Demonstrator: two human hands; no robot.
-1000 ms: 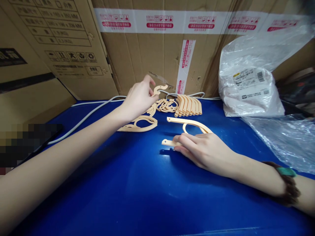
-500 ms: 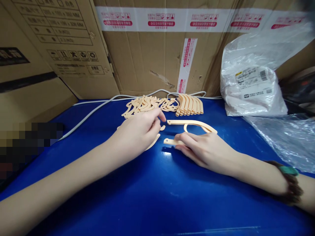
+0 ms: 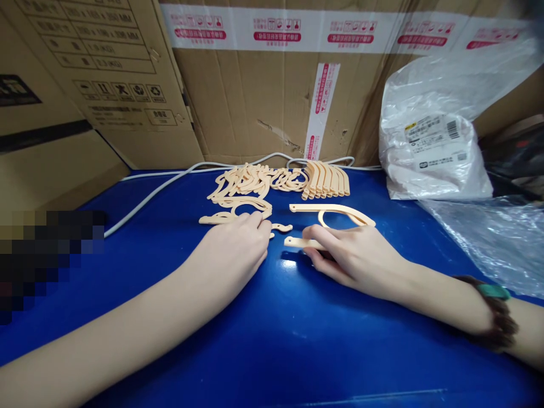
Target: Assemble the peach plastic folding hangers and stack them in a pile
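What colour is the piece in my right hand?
The piece in your right hand is pale cream-beige, seen best in the head view.

On the left carton (image 3: 157, 141), a printed table (image 3: 93, 34) reads "1.9 (KG)" and "2.3 (KG)" beneath rows ending in "MM"; below stand a row of handling icons (image 3: 121, 90) and a framed "合格证" (image 3: 162, 117). White tape (image 3: 232, 25) on the far carton (image 3: 250, 85) repeats red bands of small Chinese characters. The right plastic bag's (image 3: 459, 178) label (image 3: 431, 141) bears a barcode (image 3: 453, 129), its small print too blurred.
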